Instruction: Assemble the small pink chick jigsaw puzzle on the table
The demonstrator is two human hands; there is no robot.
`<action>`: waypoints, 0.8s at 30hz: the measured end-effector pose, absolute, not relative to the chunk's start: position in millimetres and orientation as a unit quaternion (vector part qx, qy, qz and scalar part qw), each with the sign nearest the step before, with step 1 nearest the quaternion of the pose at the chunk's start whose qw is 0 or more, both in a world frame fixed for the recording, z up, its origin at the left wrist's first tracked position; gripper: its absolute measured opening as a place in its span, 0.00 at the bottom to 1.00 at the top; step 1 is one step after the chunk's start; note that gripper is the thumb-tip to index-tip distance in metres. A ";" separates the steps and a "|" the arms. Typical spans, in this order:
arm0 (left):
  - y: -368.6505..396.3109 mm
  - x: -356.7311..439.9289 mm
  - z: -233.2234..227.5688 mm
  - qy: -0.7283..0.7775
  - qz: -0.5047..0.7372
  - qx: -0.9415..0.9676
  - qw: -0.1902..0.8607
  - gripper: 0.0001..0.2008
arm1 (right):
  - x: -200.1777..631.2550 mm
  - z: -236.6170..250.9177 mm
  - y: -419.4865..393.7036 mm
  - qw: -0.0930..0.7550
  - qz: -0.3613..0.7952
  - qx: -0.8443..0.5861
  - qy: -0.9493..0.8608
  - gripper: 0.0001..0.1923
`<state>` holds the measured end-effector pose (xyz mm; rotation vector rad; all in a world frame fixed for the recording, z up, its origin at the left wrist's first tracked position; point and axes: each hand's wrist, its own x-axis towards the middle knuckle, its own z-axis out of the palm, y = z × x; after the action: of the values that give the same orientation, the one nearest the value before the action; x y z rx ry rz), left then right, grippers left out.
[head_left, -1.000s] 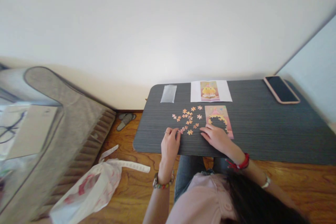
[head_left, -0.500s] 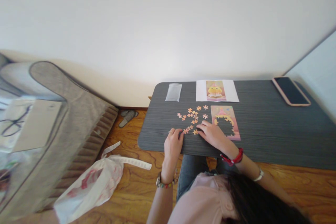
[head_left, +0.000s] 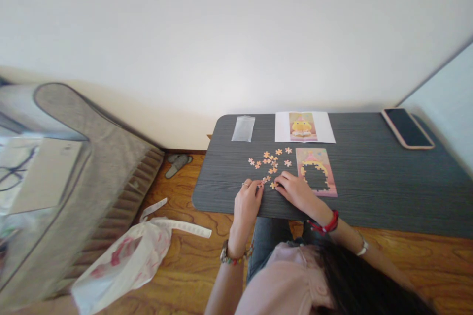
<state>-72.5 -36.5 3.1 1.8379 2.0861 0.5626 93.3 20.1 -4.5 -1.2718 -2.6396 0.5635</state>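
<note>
Several loose orange and pink jigsaw puzzle pieces point(head_left: 270, 171) lie scattered on the dark table. My left hand point(head_left: 247, 200) is at their near side, with thumb and fingertips closed on a puzzle piece point(head_left: 260, 185). The fingers partly cover that piece. My right hand point(head_left: 296, 191) rests on the table to the right, its fingers bent and the thumb apart, beside an orange piece point(head_left: 273, 185). Right of the loose pieces lies a partly filled puzzle point(head_left: 330, 177), its pink border in place around a dark gap with a yellow rim.
A white sheet with a yellow character picture point(head_left: 321, 125) lies at the back, with a clear plastic bag point(head_left: 243, 129) to its left. A phone point(head_left: 408, 128) lies far right. On the floor are a plastic bag point(head_left: 129, 261) and slippers point(head_left: 178, 165), beside a grey sofa point(head_left: 107, 157).
My left hand has shifted slightly right, its fingertips further over the piece there. My right hand's fingertips have come a little closer to the orange piece. The view has moved slightly.
</note>
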 end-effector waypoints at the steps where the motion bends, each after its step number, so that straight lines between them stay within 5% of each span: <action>1: -36.9 -70.9 2.6 0.723 0.192 0.644 0.158 0.08 | 91.8 -5.0 20.2 0.072 0.187 -0.424 -0.883 0.09; 24: -30.9 -42.6 0.6 0.719 0.111 0.662 0.179 0.07 | 99.0 -4.6 16.9 0.060 0.197 -0.426 -0.881 0.10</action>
<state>-42.6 -30.9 0.6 1.8721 2.0345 0.3145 99.0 16.9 -4.6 -1.2899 -2.6660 0.5967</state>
